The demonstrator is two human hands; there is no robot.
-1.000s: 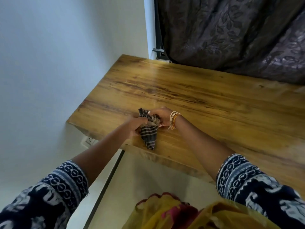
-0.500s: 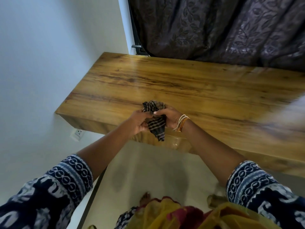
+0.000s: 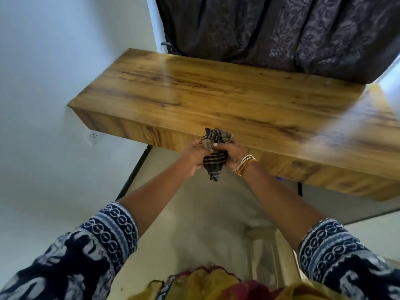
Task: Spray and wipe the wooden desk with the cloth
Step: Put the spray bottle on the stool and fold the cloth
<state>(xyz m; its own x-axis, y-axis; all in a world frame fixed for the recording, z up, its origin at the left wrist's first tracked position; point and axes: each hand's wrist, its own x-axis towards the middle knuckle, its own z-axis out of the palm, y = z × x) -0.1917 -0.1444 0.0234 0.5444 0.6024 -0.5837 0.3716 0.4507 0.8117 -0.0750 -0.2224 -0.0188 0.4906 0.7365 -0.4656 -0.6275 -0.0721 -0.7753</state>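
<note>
A dark checked cloth (image 3: pixel 214 158) is bunched between both my hands, held in the air just in front of the wooden desk's front edge. My left hand (image 3: pixel 193 155) grips its left side and my right hand (image 3: pixel 232 154), with bangles at the wrist, grips its right side. One corner of the cloth hangs down below my hands. The wooden desk (image 3: pixel 216 94) stretches from the left wall to the right of the view, its top bare and glossy. No spray bottle is in view.
A dark patterned curtain (image 3: pixel 270 29) hangs behind the desk. A white wall (image 3: pixel 54 83) runs along the left, with a socket (image 3: pixel 94 136) below the desk's left end. Pale floor (image 3: pixel 194 224) lies under the desk in front of me.
My hands have drawn the cloth back off the desk top to just in front of its front edge. The view has pulled back and shows more floor.
</note>
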